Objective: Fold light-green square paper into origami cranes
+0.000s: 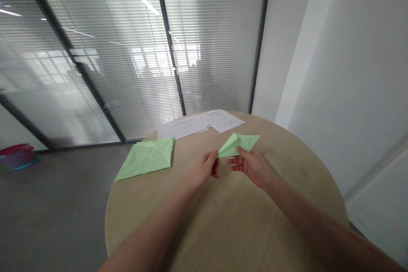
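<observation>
A folded light green paper (238,143) with pointed flaps is held just above the round wooden table (223,229). My left hand (205,168) pinches its near left corner with closed fingers. My right hand (250,163) grips the paper's lower edge, thumb on top and fingers curled under it. A second light green sheet (146,158), creased and lying flat, rests on the table's left side, apart from both hands.
Two white printed sheets (200,124) lie at the table's far edge. Glass partitions with blinds stand behind the table. A white wall runs along the right. A pink and blue basket (17,156) sits on the grey floor at far left.
</observation>
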Action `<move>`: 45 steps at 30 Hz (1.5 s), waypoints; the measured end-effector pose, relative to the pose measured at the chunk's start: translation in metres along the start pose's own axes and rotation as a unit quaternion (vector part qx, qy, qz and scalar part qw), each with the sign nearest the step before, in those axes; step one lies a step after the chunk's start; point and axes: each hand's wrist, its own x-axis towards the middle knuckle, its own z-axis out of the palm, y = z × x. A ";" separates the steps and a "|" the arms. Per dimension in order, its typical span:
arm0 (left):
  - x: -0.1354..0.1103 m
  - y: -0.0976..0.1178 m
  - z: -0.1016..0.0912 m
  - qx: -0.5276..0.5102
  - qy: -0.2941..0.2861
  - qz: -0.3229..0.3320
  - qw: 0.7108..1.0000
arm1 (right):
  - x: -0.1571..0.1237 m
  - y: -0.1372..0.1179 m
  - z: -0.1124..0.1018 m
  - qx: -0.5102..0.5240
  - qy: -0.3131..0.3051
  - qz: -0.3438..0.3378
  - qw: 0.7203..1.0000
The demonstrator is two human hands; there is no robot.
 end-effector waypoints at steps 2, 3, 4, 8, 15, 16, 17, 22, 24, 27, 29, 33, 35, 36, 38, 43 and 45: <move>-0.001 0.002 -0.001 -0.007 -0.011 0.011 1.000 | 0.000 -0.001 0.000 0.010 0.002 0.000 1.000; -0.001 0.002 -0.001 -0.010 -0.019 0.011 1.000 | 0.000 -0.001 0.000 0.014 0.003 0.000 1.000; -0.002 0.003 -0.002 -0.012 -0.027 0.011 1.000 | 0.000 -0.001 0.000 0.016 0.003 0.001 1.000; -0.004 0.004 -0.004 0.008 -0.051 0.026 0.998 | 0.001 -0.002 0.000 0.025 0.008 0.015 1.000; -0.005 0.008 -0.011 0.062 -0.003 0.089 0.994 | 0.001 -0.004 0.000 0.009 0.021 0.009 1.000; -0.005 0.009 -0.011 0.051 0.032 0.097 0.993 | 0.001 -0.003 0.001 -0.010 0.022 0.001 1.000; -0.004 0.011 -0.011 0.040 0.065 0.105 0.992 | 0.000 -0.002 0.001 -0.036 0.022 -0.006 0.999; -0.002 0.013 -0.004 0.005 0.082 0.094 0.992 | -0.001 0.010 -0.001 -0.187 -0.030 -0.029 0.981; -0.003 0.012 0.000 -0.008 0.064 0.065 0.996 | -0.001 0.014 -0.003 -0.216 -0.052 -0.038 0.974; -0.004 0.008 0.003 -0.054 0.059 0.023 0.997 | 0.000 0.015 -0.007 -0.261 -0.064 -0.049 0.962; -0.005 0.007 0.004 -0.092 0.038 -0.003 0.995 | 0.001 0.015 -0.009 -0.300 -0.068 -0.048 0.950; -0.005 0.005 0.003 -0.085 -0.001 -0.027 0.996 | -0.001 0.012 -0.009 -0.338 -0.084 -0.031 0.937; -0.004 0.003 0.003 -0.049 0.022 -0.009 0.998 | -0.002 0.012 -0.006 -0.338 -0.088 -0.027 0.937; -0.003 0.002 0.003 -0.030 0.033 0.003 0.999 | -0.003 0.011 -0.005 -0.334 -0.089 -0.028 0.938; -0.002 -0.001 0.004 0.006 0.048 0.024 0.999 | -0.005 0.011 -0.003 -0.320 -0.093 -0.035 0.942; -0.001 -0.005 0.007 0.065 0.060 0.060 0.994 | -0.006 0.010 -0.004 -0.348 -0.069 -0.041 0.934; -0.002 -0.004 0.009 0.085 0.059 0.071 0.992 | -0.005 0.009 -0.005 -0.350 -0.058 -0.043 0.934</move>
